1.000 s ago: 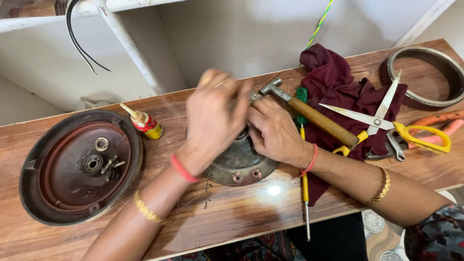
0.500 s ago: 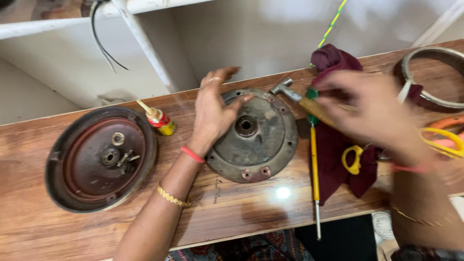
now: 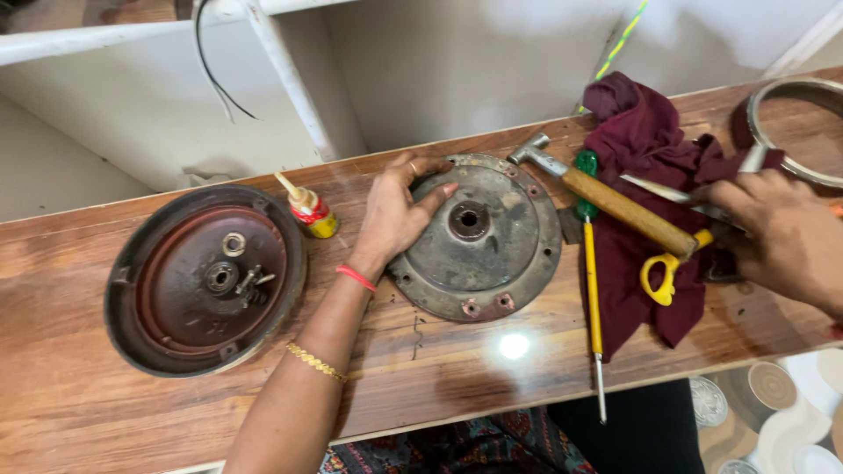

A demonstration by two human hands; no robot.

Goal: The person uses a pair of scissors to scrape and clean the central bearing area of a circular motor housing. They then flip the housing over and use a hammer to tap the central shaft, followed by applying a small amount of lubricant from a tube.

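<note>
My left hand [image 3: 397, 211] lies flat on the left side of a round grey metal cover plate [image 3: 492, 254] with a central hole, fingers spread over its face and thumb at the upper rim. My right hand [image 3: 777, 233] is at the far right over a maroon cloth [image 3: 645, 132], its fingers curled down among the tools there. Just left of its fingertips are the end of a wooden-handled hammer [image 3: 619, 206] and the yellow handles of scissors [image 3: 660, 276]. Whether that hand grips anything is hidden.
On the wooden table [image 3: 70, 412], a dark round housing [image 3: 132, 329] with a reddish inside and centre bolt sits at left, a small yellow oil bottle [image 3: 309, 212] beside it. A yellow screwdriver [image 3: 594, 290] overhangs the front edge. A metal ring [image 3: 781, 92] lies far right.
My right hand left the cover plate and moved right, past the hammer, to the tools on the cloth. My left hand stayed on the plate with its fingers spread.
</note>
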